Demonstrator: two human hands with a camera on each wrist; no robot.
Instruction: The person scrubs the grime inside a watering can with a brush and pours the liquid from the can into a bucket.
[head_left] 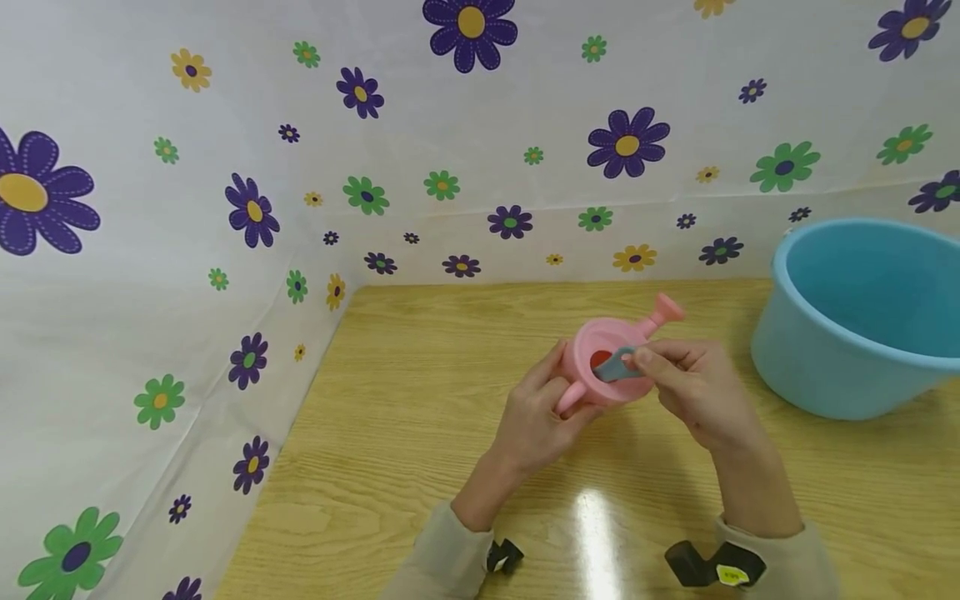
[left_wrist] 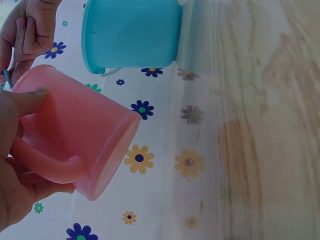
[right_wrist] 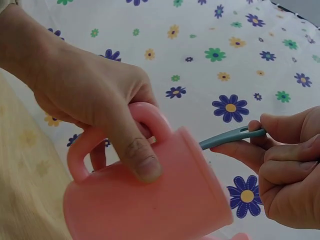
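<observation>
My left hand (head_left: 536, 417) grips a pink toy watering can (head_left: 576, 354) round its body and loop handle, with the thumb on its side. In the left wrist view the can (left_wrist: 85, 115) is tilted, its base held off the wooden table. My right hand (head_left: 697, 387) pinches the end of a blue-grey plastic tool (head_left: 617, 365) between thumb and fingers. A hole shows in the tool's handle (right_wrist: 232, 137); its other end is hidden inside the can's round opening. Something red (head_left: 600, 358) shows inside that opening.
A large light-blue bucket (head_left: 825, 367) stands on the wooden table (head_left: 405, 400) to the right of my right hand. Behind and along the left side hangs a white sheet (head_left: 450, 108) printed with flowers. Black wrist mounts (head_left: 716, 564) sit on both sleeves.
</observation>
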